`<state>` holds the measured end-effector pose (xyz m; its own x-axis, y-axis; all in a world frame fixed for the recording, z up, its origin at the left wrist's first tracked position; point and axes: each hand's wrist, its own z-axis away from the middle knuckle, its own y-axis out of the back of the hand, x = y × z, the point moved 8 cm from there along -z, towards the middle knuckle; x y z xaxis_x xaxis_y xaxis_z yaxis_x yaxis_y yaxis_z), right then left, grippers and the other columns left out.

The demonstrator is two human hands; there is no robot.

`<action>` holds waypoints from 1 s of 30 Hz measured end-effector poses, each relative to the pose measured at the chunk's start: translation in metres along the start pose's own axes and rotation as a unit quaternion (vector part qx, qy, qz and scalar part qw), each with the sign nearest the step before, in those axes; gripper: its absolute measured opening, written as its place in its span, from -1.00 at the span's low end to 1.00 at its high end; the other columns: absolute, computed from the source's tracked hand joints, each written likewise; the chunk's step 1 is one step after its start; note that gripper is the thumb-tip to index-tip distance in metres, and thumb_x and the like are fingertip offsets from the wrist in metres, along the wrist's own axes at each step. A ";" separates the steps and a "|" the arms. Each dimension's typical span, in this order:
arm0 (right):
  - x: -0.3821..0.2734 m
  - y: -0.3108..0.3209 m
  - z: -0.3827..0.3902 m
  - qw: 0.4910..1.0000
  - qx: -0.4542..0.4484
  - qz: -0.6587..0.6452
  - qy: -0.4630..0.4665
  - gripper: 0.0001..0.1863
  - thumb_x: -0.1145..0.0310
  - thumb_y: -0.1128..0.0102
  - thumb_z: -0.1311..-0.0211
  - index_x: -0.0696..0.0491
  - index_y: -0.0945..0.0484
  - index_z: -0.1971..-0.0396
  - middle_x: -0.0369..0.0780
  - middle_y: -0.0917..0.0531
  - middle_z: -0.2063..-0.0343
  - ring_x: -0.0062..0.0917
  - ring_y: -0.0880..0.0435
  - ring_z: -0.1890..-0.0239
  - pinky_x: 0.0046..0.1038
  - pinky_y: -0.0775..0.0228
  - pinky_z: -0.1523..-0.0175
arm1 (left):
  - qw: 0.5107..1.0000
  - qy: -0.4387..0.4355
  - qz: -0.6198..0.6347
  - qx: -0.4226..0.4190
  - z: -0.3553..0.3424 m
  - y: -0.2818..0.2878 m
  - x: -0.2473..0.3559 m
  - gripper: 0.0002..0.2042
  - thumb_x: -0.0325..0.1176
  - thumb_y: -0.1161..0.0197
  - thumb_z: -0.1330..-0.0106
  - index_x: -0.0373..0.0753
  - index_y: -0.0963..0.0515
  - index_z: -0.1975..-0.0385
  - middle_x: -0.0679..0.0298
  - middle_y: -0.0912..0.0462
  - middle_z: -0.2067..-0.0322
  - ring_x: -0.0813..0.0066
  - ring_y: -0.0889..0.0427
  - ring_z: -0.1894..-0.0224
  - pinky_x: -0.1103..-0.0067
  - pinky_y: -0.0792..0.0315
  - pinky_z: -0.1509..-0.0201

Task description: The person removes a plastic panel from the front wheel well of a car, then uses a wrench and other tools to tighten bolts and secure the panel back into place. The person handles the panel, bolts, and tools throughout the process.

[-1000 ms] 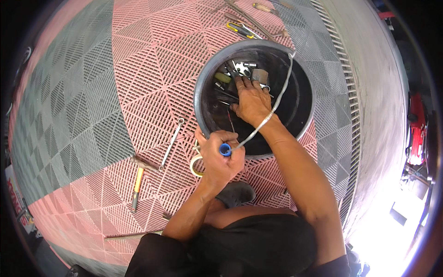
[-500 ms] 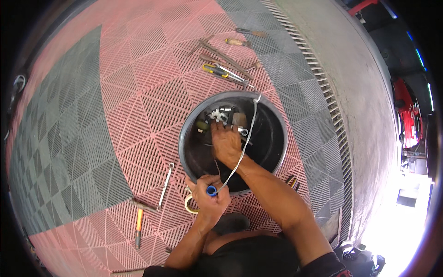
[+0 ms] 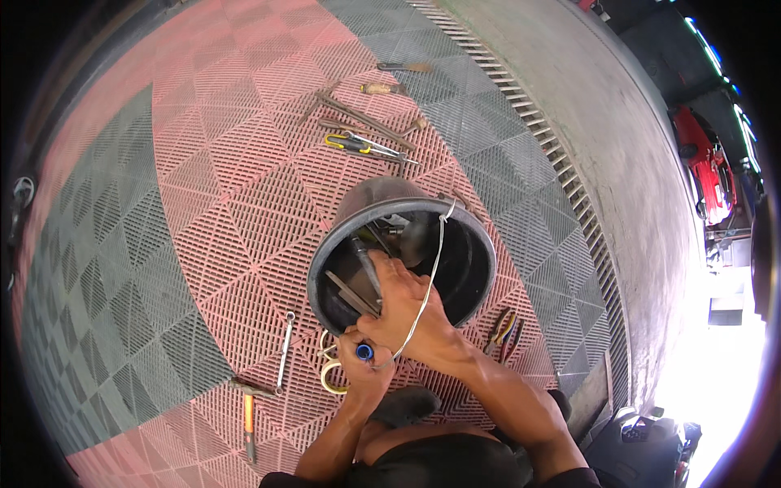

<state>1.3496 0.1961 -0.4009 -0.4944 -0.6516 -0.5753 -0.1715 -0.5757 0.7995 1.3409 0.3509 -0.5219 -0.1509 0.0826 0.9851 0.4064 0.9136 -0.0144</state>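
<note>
A black bucket [image 3: 379,190] leans toward me, its mouth facing my body. My left hand [image 3: 363,370] is closed around the blue tube grip of its white wire handle [image 3: 424,305], at the near rim. Inside the bucket mouth, my right hand [image 3: 411,313] curls over a grey metal tool [image 3: 366,264]. Flat brown metal bars [image 3: 351,293] lie beside it, close to my thumb; whether they are gripped too I cannot tell. Deeper in, small metal parts [image 3: 396,221] sit in shadow, partly hidden.
Beyond the bucket lie screwdrivers [image 3: 348,144], a long rusty bar tool [image 3: 366,118] and a brush [image 3: 407,67]. At left are a wrench [image 3: 285,350] and an orange-handled hammer [image 3: 249,415]. A tape roll [image 3: 332,377] and pliers [image 3: 500,329] flank the bucket. A grating [image 3: 561,159] runs along the right.
The bucket has tipped toward me. My right hand has drawn back from the bottom toward the near rim, with a grey metal tool and brown bars now showing beside it.
</note>
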 end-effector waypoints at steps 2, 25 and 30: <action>0.004 0.017 0.011 0.998 0.041 -0.046 0.021 -0.07 0.32 -0.49 -0.03 0.31 -0.33 -0.44 0.17 -0.65 -0.12 0.13 -0.68 -0.20 -0.02 -0.51 -0.33 | 0.998 0.043 0.038 0.019 0.003 0.001 -0.012 -0.83 -0.58 -0.28 -0.42 -0.36 -0.45 0.09 0.11 -0.58 0.29 0.40 -0.54 0.30 0.45 -0.45 0.15; 0.255 0.043 0.136 0.877 0.141 -0.287 -0.359 -0.10 0.48 -0.42 -0.13 0.45 -0.26 -0.48 -0.01 -0.72 -0.09 -0.39 -0.73 -0.07 -0.43 -0.56 -0.25 | 0.965 -0.116 -0.109 0.207 -0.125 0.093 0.072 -0.87 -0.64 -0.13 -0.40 -0.40 -0.56 0.12 0.24 -0.62 0.45 0.64 -0.51 0.48 0.67 -0.43 0.36; 0.346 -0.017 0.111 0.886 0.178 -0.252 -0.345 0.04 0.43 -0.46 -0.10 0.45 -0.12 -0.55 0.06 -0.68 -0.14 -0.23 -0.71 -0.11 -0.34 -0.53 -0.32 | 0.959 -0.089 -0.134 0.235 -0.126 0.132 0.069 -0.88 -0.59 -0.15 -0.43 -0.38 -0.56 0.11 0.24 -0.63 0.48 0.63 -0.54 0.46 0.64 -0.43 0.34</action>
<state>1.0872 0.0350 -0.5950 -0.6613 0.1724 -0.7300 -0.7161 -0.4348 0.5460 1.4982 0.4272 -0.4343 -0.3624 -0.1525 0.9195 -0.1129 0.9864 0.1191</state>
